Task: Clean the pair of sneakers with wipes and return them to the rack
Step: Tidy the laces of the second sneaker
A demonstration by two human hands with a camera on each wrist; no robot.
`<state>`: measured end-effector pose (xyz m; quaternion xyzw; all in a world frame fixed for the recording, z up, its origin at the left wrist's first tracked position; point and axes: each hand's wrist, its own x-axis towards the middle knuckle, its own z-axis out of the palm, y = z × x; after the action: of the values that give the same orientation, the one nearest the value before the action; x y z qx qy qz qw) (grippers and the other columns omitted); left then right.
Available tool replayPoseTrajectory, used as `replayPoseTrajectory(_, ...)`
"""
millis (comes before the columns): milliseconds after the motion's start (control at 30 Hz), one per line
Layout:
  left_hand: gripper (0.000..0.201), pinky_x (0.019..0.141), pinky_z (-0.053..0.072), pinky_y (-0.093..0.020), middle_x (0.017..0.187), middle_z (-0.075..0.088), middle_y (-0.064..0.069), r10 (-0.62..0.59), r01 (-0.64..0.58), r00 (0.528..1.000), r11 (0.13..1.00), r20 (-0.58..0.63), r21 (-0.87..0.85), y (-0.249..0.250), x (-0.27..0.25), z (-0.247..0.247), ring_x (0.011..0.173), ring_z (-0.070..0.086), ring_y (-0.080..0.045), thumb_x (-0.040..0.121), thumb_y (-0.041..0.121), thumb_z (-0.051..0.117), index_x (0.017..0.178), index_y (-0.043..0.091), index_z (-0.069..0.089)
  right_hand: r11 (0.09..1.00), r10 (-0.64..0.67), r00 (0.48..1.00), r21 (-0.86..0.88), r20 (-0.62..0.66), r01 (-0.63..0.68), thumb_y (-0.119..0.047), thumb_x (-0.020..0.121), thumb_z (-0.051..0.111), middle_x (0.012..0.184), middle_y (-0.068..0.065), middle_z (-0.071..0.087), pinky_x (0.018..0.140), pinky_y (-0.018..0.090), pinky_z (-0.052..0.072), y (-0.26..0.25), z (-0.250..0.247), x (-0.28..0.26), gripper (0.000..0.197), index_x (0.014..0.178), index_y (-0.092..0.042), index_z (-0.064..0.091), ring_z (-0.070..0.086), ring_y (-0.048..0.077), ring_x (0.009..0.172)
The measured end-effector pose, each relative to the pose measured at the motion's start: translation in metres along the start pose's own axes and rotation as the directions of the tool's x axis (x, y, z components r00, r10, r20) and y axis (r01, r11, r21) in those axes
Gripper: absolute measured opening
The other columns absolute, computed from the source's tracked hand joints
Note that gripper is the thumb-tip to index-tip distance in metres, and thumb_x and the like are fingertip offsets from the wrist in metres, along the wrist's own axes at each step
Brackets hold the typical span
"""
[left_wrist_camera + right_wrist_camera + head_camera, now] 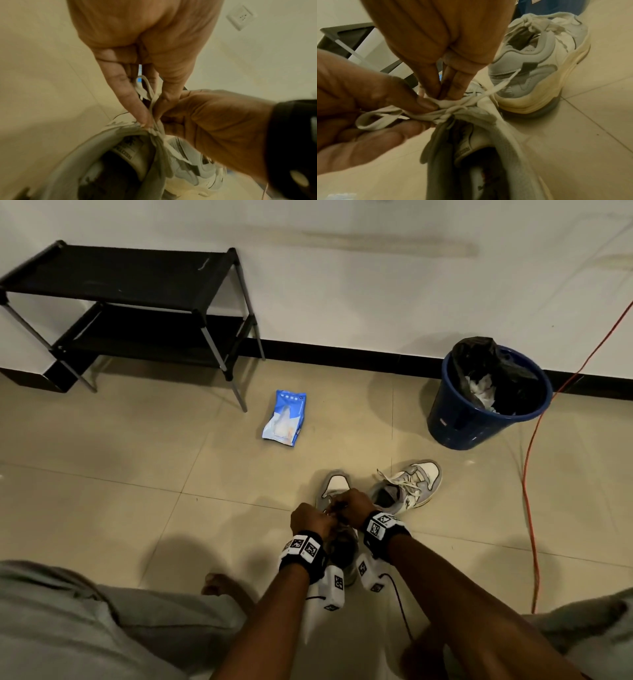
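Two grey-and-white sneakers stand on the tiled floor. The near sneaker (337,484) lies between both hands, toe pointing away from me. My left hand (310,518) pinches a loop of its white lace (373,119) between thumb and fingers. My right hand (356,503) pinches the same lace (150,94) at the knot above the tongue. In the right wrist view the right hand (445,94) meets the left hand (368,101) over the shoe opening. The second sneaker (411,487) sits to the right, laces tied. A blue wipes pack (284,419) lies farther off.
A black two-shelf rack (120,275) stands against the wall at the far left, with no shoes on it. A blue bin (479,419) with a black liner and crumpled wipes stands at the far right. An orange cable (529,508) runs along the floor on the right. My knees frame the bottom.
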<state>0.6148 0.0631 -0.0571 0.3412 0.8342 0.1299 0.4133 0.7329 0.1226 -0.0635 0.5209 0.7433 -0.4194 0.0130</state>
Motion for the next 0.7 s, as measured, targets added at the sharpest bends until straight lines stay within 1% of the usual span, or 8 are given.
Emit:
replayPoseTrajectory(100, 0.038, 0.070, 0.052, -0.032, 0.105, 0.071, -0.017, 0.020, -0.016, 0.998, 0.997, -0.053, 0.072, 0.006, -0.002, 0.001, 0.099, 0.067, -0.038, 0.076, 0.031, 0.076, 0.098, 0.001, 0.067, 1.000, 0.002, 1.000, 0.010, -0.027, -0.002, -0.007, 0.077, 0.070, 0.091, 0.003, 0.075, 0.076, 0.016, 0.040, -0.003, 0.001, 0.001, 0.018, 0.089, -0.017, 0.079, 0.068, 0.018, 0.090)
replayPoseTrajectory(233, 0.025, 0.083, 0.053, -0.039, 0.112, 0.067, -0.020, 0.106, -0.085, 0.989, 0.979, -0.103, 0.185, 0.008, -0.008, 0.007, 0.107, 0.063, -0.040, 0.086, 0.018, 0.065, 0.103, 0.001, 0.064, 0.999, 0.035, 0.998, 0.018, -0.057, -0.034, -0.009, 0.079, 0.071, 0.093, 0.005, 0.075, 0.073, 0.015, 0.038, -0.004, 0.001, -0.003, 0.016, 0.092, -0.015, 0.078, 0.066, 0.016, 0.086)
replayPoseTrajectory(333, 0.021, 0.082, 0.052, -0.040, 0.112, 0.066, -0.020, 0.142, -0.112, 0.981, 0.971, -0.134, 0.213, 0.006, -0.013, 0.011, 0.107, 0.063, -0.039, 0.088, 0.013, 0.063, 0.104, 0.001, 0.063, 0.996, 0.080, 0.995, 0.052, -0.064, -0.077, -0.012, 0.079, 0.074, 0.093, 0.003, 0.075, 0.070, 0.013, 0.037, 0.000, 0.003, -0.004, 0.015, 0.092, -0.016, 0.078, 0.062, 0.009, 0.081)
replayPoseTrajectory(433, 0.015, 0.076, 0.052, -0.037, 0.103, 0.070, -0.017, 0.207, -0.155, 0.961, 0.953, -0.185, 0.261, 0.000, -0.014, 0.014, 0.098, 0.066, -0.036, 0.091, 0.008, 0.055, 0.097, 0.004, 0.067, 0.992, 0.099, 0.993, 0.079, -0.063, -0.094, -0.012, 0.077, 0.076, 0.091, 0.005, 0.075, 0.066, 0.014, 0.039, 0.001, 0.005, -0.004, 0.015, 0.091, -0.016, 0.078, 0.066, 0.012, 0.080)
replayPoseTrajectory(500, 0.018, 0.070, 0.049, -0.035, 0.098, 0.071, -0.014, 0.263, -0.204, 0.944, 0.940, -0.199, 0.273, -0.005, -0.016, 0.018, 0.094, 0.067, -0.034, 0.091, 0.010, 0.053, 0.092, 0.006, 0.071, 0.991, 0.117, 0.991, 0.077, -0.066, -0.112, -0.010, 0.077, 0.075, 0.090, 0.004, 0.075, 0.064, 0.016, 0.041, 0.002, 0.004, -0.004, 0.016, 0.091, -0.016, 0.079, 0.065, 0.012, 0.076)
replayPoseTrajectory(567, 0.023, 0.070, 0.048, -0.034, 0.099, 0.071, -0.012, 0.309, -0.255, 0.934, 0.928, -0.178, 0.272, -0.010, -0.017, 0.022, 0.093, 0.067, -0.032, 0.094, 0.018, 0.051, 0.092, 0.008, 0.072, 0.990, 0.132, 0.988, 0.063, -0.075, -0.127, -0.010, 0.077, 0.074, 0.088, 0.004, 0.075, 0.063, 0.019, 0.044, 0.001, 0.002, -0.003, 0.016, 0.089, -0.018, 0.079, 0.066, 0.015, 0.075)
replayPoseTrajectory(633, 0.029, 0.071, 0.047, -0.035, 0.101, 0.068, -0.012, 0.357, -0.308, 0.925, 0.907, -0.135, 0.288, -0.016, -0.017, 0.025, 0.093, 0.065, -0.032, 0.099, 0.026, 0.048, 0.095, 0.009, 0.071, 0.988, 0.147, 0.987, 0.060, -0.066, -0.143, -0.009, 0.076, 0.073, 0.088, 0.004, 0.075, 0.067, 0.021, 0.048, 0.002, 0.001, -0.002, 0.016, 0.088, -0.018, 0.079, 0.066, 0.018, 0.077)
replayPoseTrajectory(700, 0.030, 0.068, 0.046, -0.035, 0.098, 0.065, -0.011, 0.422, -0.371, 0.900, 0.873, -0.109, 0.317, -0.019, -0.016, 0.026, 0.089, 0.065, -0.032, 0.100, 0.033, 0.049, 0.099, 0.012, 0.071, 0.980, 0.191, 0.980, 0.067, -0.061, -0.187, -0.010, 0.075, 0.074, 0.088, 0.005, 0.075, 0.071, 0.024, 0.052, 0.007, 0.001, 0.003, 0.014, 0.087, -0.015, 0.079, 0.067, 0.017, 0.079)
